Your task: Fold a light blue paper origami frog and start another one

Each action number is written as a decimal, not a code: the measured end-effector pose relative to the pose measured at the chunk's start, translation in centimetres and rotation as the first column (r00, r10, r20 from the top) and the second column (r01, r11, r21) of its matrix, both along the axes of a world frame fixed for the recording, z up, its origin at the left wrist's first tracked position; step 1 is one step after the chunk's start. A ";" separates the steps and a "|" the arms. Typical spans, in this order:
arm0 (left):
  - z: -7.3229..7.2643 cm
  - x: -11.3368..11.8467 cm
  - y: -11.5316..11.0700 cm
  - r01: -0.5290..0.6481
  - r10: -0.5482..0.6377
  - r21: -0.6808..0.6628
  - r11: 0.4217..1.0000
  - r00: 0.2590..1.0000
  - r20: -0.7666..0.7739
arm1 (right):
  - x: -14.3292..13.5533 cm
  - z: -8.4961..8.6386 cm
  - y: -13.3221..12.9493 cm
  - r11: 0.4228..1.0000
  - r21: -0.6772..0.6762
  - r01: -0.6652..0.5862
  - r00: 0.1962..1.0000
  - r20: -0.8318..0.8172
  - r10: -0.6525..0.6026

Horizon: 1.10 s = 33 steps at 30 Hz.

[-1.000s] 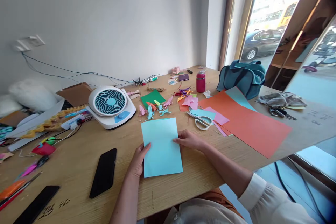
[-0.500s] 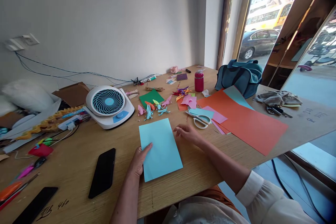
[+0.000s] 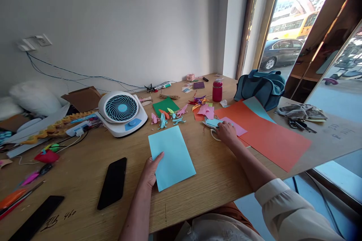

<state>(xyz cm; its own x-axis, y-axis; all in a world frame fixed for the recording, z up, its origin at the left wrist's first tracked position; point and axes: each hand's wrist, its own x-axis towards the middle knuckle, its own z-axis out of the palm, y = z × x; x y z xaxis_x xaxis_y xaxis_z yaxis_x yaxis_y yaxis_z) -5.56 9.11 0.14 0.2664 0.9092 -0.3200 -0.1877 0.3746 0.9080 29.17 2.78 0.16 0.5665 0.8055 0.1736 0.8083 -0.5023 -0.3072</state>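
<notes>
A light blue sheet of paper (image 3: 172, 158) lies slanted in front of me. My left hand (image 3: 151, 167) pinches its left edge, thumb on top and the other fingers underneath. Farther right, my right hand (image 3: 227, 132) is closed over the handles of a pair of scissors (image 3: 214, 135); its palm and fingers cover most of them, and one pale loop shows at the left. Beside those fingers is a small blue paper piece (image 3: 212, 122), with a pink paper (image 3: 239, 127) just behind the hand.
Folded paper figures (image 3: 163, 120) and a green sheet (image 3: 166, 106) lie beyond the blue sheet. A fan (image 3: 121, 113) and a black phone (image 3: 112, 183) are to the left. Large orange paper (image 3: 263, 131), a red flask (image 3: 217, 91) and a blue bag (image 3: 260, 88) occupy the right side.
My right hand has moved right, from beside the blue sheet onto the scissors. The left hand keeps its hold on the sheet. The view has shifted slightly.
</notes>
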 end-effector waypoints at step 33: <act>0.8 -0.2 0.2 -0.248 0.246 0.009 0.969 0.962 0.116 | -5.5 1.9 -2.2 0.876 0.344 -0.339 0.692 -0.539 0.480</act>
<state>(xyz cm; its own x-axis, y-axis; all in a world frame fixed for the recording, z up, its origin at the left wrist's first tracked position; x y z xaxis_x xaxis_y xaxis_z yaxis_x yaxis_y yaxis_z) -5.78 9.35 0.92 0.0658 0.9580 -0.2790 -0.3738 0.2829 0.8833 23.63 0.61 2.05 0.2295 0.9677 0.1048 0.5343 -0.0353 -0.8446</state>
